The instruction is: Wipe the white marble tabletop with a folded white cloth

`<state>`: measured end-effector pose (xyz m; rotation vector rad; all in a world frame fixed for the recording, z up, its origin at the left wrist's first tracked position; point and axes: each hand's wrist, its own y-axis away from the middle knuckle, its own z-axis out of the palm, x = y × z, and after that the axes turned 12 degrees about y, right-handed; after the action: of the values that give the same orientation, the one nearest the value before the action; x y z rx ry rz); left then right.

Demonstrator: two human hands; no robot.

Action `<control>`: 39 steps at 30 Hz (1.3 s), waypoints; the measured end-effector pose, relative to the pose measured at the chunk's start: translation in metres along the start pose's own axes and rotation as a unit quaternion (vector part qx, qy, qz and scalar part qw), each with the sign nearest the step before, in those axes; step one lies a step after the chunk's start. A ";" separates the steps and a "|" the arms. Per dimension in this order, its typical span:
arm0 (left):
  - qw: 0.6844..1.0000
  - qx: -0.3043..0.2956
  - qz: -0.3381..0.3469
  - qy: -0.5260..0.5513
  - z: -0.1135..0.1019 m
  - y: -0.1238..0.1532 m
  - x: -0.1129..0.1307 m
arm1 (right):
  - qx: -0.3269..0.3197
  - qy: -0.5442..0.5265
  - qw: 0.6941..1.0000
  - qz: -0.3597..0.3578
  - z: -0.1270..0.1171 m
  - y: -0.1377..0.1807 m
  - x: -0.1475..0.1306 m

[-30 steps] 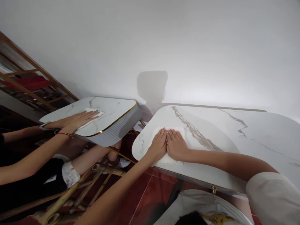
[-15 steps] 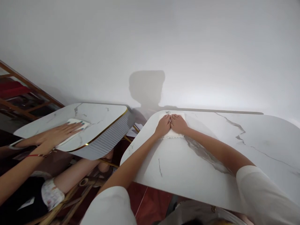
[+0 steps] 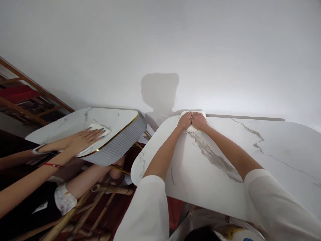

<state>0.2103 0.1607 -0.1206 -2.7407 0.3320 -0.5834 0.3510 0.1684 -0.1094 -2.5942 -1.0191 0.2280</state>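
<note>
My left hand and my right hand are side by side at the far edge of a white marble-patterned table. Both press on a white cloth with a scalloped edge, their fingers bent over its far part. The cloth lies against the tabletop by the wall, showing between and around my hands. Some fingertips are hard to see from here. My two arms reach straight forward over the tabletop.
At my left a co-worker's hands press another white cloth on a second marble-patterned table with a gold-edged, ribbed side. A bamboo chair stands below. A white wall borders both tables.
My hands and the cloth have slid forward and slightly right to the table's far edge. My fingers look more bent. The co-worker's hands and cloth have shifted right in view.
</note>
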 end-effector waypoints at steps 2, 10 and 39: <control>1.000 -0.017 0.014 0.004 0.002 0.001 0.007 | -0.005 0.001 1.000 0.019 -0.003 0.009 0.001; 0.991 -0.074 0.110 0.024 0.001 0.037 0.040 | -0.020 0.024 0.995 0.098 -0.020 0.071 -0.020; 0.998 -0.028 -0.026 -0.051 -0.028 0.235 0.160 | 0.000 -0.033 0.992 -0.122 -0.087 0.222 -0.086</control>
<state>0.3039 -0.1096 -0.1225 -2.8274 0.2576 -0.4517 0.4518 -0.0643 -0.1097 -2.4468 -1.3461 0.2535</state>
